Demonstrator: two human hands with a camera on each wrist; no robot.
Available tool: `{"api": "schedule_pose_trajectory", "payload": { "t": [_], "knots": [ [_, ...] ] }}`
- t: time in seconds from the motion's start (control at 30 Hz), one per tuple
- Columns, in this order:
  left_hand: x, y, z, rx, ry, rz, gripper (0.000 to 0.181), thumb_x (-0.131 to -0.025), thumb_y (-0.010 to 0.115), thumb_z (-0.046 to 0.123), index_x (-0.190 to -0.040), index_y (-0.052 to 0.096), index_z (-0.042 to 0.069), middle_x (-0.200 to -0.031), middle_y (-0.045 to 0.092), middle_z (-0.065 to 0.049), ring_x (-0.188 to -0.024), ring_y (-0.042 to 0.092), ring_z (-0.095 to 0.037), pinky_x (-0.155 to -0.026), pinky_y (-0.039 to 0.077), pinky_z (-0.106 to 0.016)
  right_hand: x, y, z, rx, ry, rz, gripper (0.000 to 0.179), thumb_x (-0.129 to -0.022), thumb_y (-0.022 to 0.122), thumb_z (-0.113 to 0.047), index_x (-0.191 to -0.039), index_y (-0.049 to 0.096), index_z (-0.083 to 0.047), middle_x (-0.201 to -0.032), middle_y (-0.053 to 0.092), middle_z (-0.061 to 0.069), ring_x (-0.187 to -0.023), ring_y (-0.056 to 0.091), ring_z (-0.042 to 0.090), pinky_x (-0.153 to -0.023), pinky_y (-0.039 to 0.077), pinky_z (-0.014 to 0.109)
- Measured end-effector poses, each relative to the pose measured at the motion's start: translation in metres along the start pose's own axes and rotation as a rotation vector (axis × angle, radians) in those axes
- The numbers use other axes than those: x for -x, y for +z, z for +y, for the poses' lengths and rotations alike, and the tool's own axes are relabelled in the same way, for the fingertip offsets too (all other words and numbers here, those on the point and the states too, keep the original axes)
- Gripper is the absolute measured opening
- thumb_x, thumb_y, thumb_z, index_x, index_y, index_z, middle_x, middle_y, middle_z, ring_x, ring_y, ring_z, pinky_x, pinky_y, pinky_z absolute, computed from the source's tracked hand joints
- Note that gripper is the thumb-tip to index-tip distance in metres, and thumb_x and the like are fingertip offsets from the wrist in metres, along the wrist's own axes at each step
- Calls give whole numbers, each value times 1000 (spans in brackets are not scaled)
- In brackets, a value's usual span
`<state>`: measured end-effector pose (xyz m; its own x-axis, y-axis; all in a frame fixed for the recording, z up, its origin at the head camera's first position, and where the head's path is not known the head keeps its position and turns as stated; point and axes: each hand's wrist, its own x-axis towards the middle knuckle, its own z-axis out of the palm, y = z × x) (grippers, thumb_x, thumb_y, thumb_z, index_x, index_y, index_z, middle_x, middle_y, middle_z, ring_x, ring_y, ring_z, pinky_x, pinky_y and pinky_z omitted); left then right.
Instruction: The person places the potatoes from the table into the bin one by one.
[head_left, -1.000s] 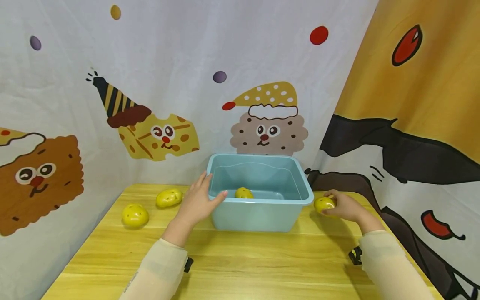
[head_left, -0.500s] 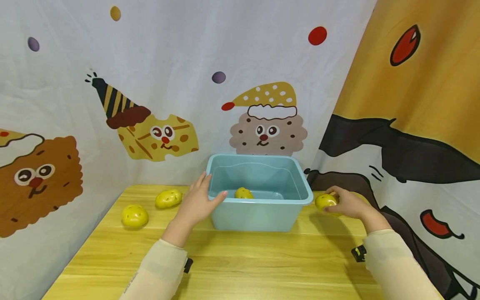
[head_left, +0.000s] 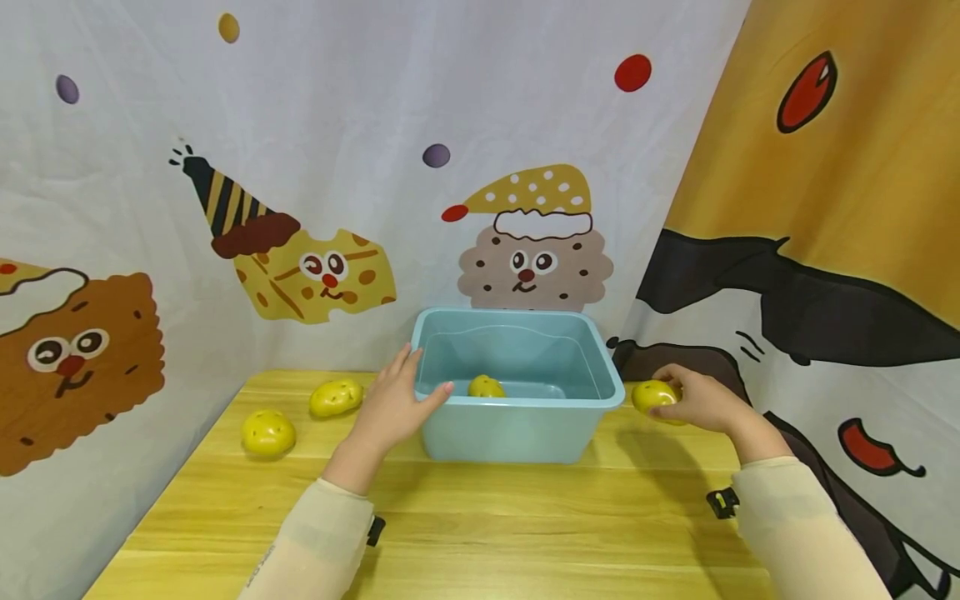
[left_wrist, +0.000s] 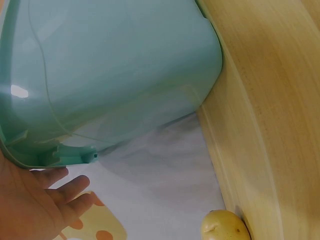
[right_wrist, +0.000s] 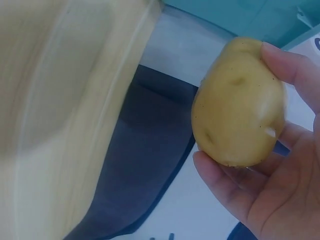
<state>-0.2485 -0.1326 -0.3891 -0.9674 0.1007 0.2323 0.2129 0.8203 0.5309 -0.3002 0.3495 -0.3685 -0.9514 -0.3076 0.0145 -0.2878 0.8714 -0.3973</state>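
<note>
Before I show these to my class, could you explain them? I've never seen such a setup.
There is no machine here, just a person's two bare hands. The wide picture comes from a camera worn on the head, looking forward and down; the two close ones come from cameras on each wrist.

A light blue bin stands on a wooden table, with one potato inside. The round potato and the longer potato lie to its left. The left hand is at the bin's left rim. The right hand holds another potato beside the bin's right side. Behind hangs a cartoon-printed cloth.
</note>
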Motion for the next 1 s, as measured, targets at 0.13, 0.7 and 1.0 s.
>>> {"api": "schedule_pose_trajectory", "payload": {
  "t": [0.13, 0.7, 1.0],
  "knots": [
    [0, 0, 0, 5, 4, 3, 94, -93, 52, 68, -157, 29, 3, -165, 17, -19, -144, 27, -49, -112, 22, -68, 1, -5, -4, 11, -1, 4, 61, -81, 82, -40, -124, 57, -5, -106, 65, 14, -84, 60, 22, -71, 48, 36],
    [0, 2, -1, 6, 3, 8, 92, -93, 54, 65, -157, 29, 3, -165, 17, -19, -144, 26, -50, -113, 22, -67, 7, -20, -22, 32, -18, 23, 61, -82, 82, -42, -124, 56, -5, -107, 66, 14, -83, 61, 21, -72, 49, 38],
    [0, 2, -1, 4, 11, 13, 95, -92, 51, 70, -156, 30, 3, -164, 18, -19, -144, 27, -49, -112, 23, -67, 10, -30, -37, 17, -38, 38, 62, -82, 82, -40, -126, 56, -4, -108, 66, 16, -82, 60, 21, -70, 49, 37]
  ]
}}
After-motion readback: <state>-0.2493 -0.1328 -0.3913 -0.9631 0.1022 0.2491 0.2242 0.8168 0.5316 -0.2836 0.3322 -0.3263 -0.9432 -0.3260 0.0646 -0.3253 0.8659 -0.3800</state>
